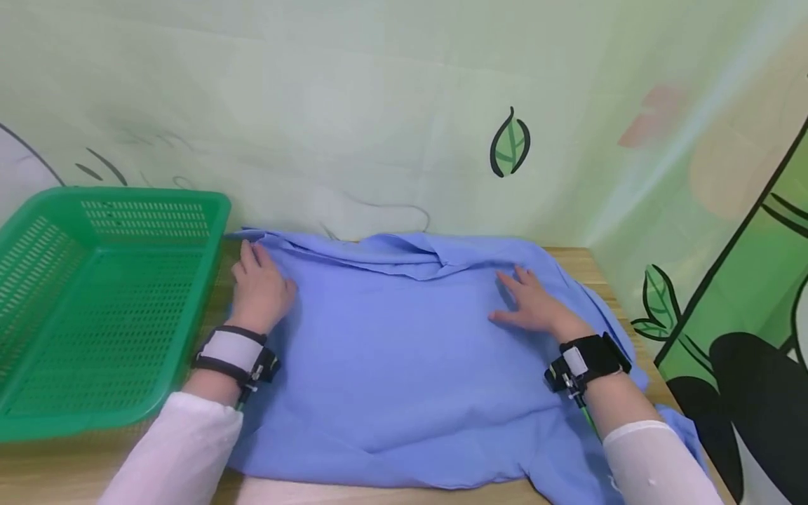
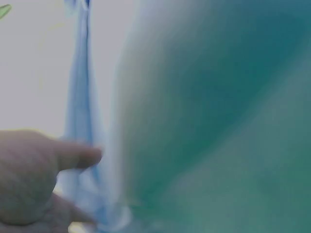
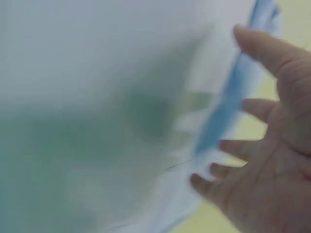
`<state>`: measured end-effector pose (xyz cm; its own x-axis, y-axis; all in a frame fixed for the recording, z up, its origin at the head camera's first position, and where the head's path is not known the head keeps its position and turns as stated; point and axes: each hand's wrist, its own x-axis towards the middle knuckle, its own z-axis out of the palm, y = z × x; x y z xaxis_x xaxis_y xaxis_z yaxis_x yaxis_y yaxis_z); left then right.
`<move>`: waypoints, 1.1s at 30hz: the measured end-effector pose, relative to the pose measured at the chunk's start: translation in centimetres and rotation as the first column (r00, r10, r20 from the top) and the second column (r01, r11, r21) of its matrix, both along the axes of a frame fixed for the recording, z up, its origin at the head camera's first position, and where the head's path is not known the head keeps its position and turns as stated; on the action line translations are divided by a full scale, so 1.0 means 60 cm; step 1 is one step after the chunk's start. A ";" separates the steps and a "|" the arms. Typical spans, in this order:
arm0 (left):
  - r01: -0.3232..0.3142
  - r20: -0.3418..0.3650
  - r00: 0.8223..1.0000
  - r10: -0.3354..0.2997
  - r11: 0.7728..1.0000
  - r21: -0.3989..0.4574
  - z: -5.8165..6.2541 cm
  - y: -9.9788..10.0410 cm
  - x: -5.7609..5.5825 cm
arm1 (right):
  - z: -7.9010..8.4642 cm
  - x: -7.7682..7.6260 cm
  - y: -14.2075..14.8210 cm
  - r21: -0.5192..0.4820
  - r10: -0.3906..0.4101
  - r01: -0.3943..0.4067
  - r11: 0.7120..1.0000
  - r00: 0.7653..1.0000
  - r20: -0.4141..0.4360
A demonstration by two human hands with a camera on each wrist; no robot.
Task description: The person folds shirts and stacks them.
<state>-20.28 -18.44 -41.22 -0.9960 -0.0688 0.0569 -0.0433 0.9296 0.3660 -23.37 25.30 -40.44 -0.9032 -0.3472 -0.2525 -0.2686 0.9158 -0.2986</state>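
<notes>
A light blue cloth (image 1: 391, 351) lies spread over the table, with bunched folds along its far edge and a sleeve-like part at the lower right. Over its far left corner rests my left hand (image 1: 260, 291), fingers extended toward the folded edge. My right hand (image 1: 530, 305) is spread over the right side of the cloth, fingertips just short of the far folds. In the left wrist view, the left hand (image 2: 29, 179) shows its thumb and a finger beside a blurred blue strip of cloth (image 2: 82, 97). The right wrist view has the right hand (image 3: 277, 145) with fingers apart, holding nothing.
A green plastic basket (image 1: 217, 210) with slotted walls stands at the left, close beside the left hand. Behind the wooden table (image 1: 577, 263) hangs a pale green printed backdrop (image 1: 353, 126). Both wrists carry strapped cameras, the right one with a cable.
</notes>
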 end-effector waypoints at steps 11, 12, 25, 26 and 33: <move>0.677 0.204 0.707 -0.678 0.731 0.085 0.022 0.051 0.126 | 0.022 0.067 -0.032 0.182 0.001 -0.039 0.983 0.979 0.206; 0.678 0.232 0.697 -0.679 0.729 0.093 0.021 0.050 0.139 | 0.016 0.068 -0.028 0.184 -0.028 -0.011 0.983 0.977 0.211; 0.739 0.259 0.617 -0.743 0.660 0.135 0.003 0.022 0.203 | -0.018 0.062 -0.016 0.180 -0.150 0.126 0.976 0.980 0.129; 0.759 0.224 0.612 -0.758 0.643 0.103 0.001 0.019 0.206 | -0.018 0.065 -0.015 0.167 -0.130 0.110 0.980 0.985 0.114; 0.819 0.122 0.558 -0.821 0.568 0.078 -0.008 0.003 0.228 | 0.000 0.116 0.025 -0.025 0.032 -0.031 0.999 0.999 0.024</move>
